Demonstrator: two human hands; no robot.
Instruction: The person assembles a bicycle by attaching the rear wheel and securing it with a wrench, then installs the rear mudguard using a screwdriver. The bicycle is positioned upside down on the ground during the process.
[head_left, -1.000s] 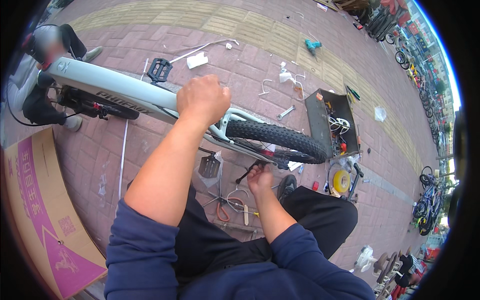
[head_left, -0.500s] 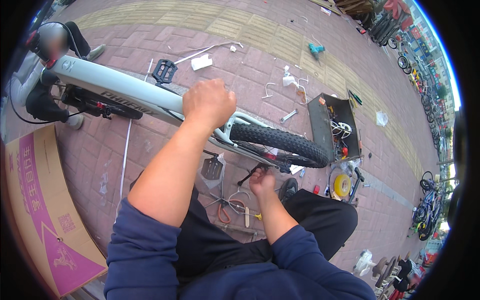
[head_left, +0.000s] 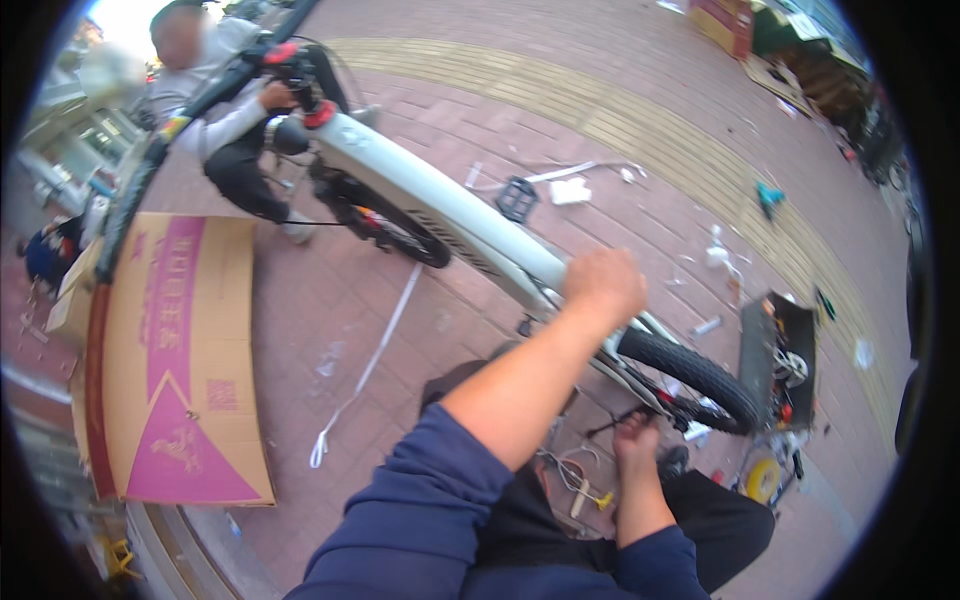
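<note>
A pale bicycle frame (head_left: 455, 205) slants from the upper left toward the middle right. My left hand (head_left: 605, 287) is closed over its top, near the seat end. The rear wheel (head_left: 690, 375), with a knobbly black tyre, lies beyond that hand. Below the wheel, close to the hub, my right hand (head_left: 637, 432) is held palm up with curled fingers. A thin black rod (head_left: 605, 428) sticks out to the left beside its fingertips. What those fingers grip is too small and blurred to make out. A black pedal (head_left: 517, 199) shows on the frame's far side.
Another person (head_left: 225, 120) crouches by the handlebar end. A flat cardboard box (head_left: 225, 330) lies at left. An open metal toolbox (head_left: 755, 350), a yellow tape roll (head_left: 763, 481) and a teal power drill (head_left: 769, 198) are at right. Loose tools and a white strap (head_left: 385, 350) lie on the paving.
My view has swung left, so bike, hands and toolbox sit farther right, and more of the box and the other person shows. Both hands keep their places on and by the bicycle.
</note>
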